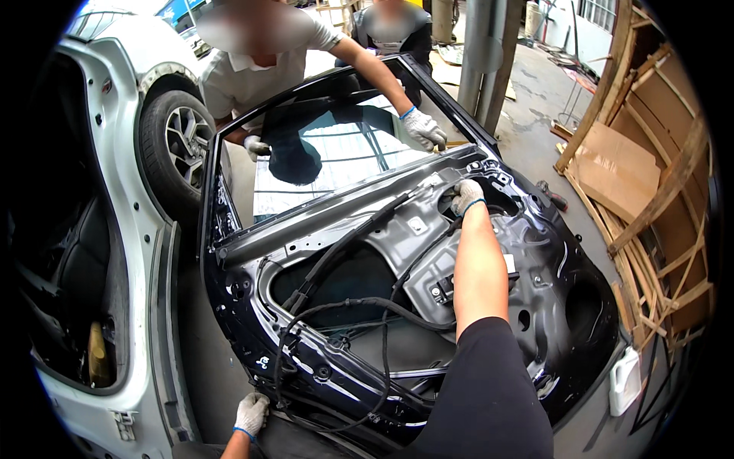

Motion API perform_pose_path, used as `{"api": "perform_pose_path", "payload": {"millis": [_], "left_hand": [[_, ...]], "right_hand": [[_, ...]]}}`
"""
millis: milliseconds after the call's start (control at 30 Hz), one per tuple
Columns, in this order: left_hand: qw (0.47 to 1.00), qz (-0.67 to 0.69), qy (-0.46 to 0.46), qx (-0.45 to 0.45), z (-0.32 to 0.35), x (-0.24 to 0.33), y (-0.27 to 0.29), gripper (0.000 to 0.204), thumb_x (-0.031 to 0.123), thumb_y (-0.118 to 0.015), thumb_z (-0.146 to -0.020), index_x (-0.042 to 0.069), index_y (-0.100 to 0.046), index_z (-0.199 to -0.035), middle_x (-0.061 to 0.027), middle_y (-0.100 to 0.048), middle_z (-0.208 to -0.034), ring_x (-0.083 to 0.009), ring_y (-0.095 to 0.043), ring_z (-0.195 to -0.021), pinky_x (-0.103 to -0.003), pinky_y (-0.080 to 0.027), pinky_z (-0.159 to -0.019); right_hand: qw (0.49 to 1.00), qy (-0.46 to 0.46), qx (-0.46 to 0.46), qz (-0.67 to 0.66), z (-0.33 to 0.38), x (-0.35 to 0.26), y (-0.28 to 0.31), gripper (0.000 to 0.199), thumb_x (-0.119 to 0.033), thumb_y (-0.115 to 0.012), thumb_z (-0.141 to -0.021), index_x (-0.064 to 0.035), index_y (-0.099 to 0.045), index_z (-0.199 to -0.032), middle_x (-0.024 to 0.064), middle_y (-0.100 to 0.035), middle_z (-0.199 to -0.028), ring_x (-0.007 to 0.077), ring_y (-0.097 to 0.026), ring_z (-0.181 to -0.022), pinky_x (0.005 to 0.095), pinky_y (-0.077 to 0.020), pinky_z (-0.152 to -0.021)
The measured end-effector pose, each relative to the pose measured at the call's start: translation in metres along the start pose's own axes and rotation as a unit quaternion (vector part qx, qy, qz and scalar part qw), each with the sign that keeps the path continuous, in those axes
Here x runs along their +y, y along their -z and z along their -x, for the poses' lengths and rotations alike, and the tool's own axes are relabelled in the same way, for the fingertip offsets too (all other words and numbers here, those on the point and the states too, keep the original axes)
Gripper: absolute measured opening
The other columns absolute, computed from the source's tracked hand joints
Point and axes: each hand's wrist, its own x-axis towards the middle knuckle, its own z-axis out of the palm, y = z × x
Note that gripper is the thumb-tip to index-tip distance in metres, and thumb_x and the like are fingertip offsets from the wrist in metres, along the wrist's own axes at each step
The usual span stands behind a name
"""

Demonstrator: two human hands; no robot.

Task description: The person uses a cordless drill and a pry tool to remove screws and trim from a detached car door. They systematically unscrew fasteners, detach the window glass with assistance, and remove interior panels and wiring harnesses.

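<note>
A black car door [329, 372] with its inner trim off stands tilted in front of me, bare metal and openings showing. My right hand [468, 197], in a white knit glove, reaches to an opening near the door's upper right. Its fingers are curled, their tips partly hidden at the opening. My left hand [252, 413], gloved too, is closed around the door's lower left edge. A black wiring harness [353, 302] loops over the door's inner side. Behind the frame, a person's gloved hand [424, 128] touches the window glass [348, 157] near the sill; their other gloved hand [258, 148] is at the left.
A white car body [130, 229] with an open doorway and a wheel [183, 138] stands close on the left. To the right are a wooden crate frame [665, 191] with cardboard and a white jug [625, 382]. A metal post [485, 61] rises behind; another person [394, 34] is beyond.
</note>
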Motion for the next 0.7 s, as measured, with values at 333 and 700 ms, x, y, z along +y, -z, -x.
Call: {"api": "perform_pose_path", "payload": {"millis": [333, 700], "left_hand": [[0.999, -0.028, 0.010, 0.042, 0.022, -0.015, 0.018, 0.016, 0.018, -0.053, -0.092, 0.004, -0.059, -0.097, -0.0019, -0.053, -0.064, -0.0115, -0.047, -0.047, -0.027, -0.040, -0.041], [0.996, -0.019, 0.020, 0.083, 0.038, -0.017, 0.028, 0.017, 0.018, -0.055, -0.091, 0.003, -0.062, -0.093, -0.0026, -0.056, -0.063, -0.0121, -0.050, -0.048, -0.028, -0.042, -0.042]], "right_hand": [[0.935, -0.034, -0.153, -0.319, -0.018, -0.022, -0.112, 0.017, -0.004, -0.057, -0.084, -0.0030, -0.061, -0.101, 0.0141, -0.064, -0.094, 0.0304, -0.063, -0.079, 0.0471, -0.0540, -0.071], [0.981, 0.143, -0.131, 0.003, 0.027, -0.088, -0.062, 0.022, -0.006, -0.060, -0.081, -0.0052, -0.067, -0.102, 0.0145, -0.068, -0.102, 0.0318, -0.067, -0.090, 0.0436, -0.0552, -0.077]]}}
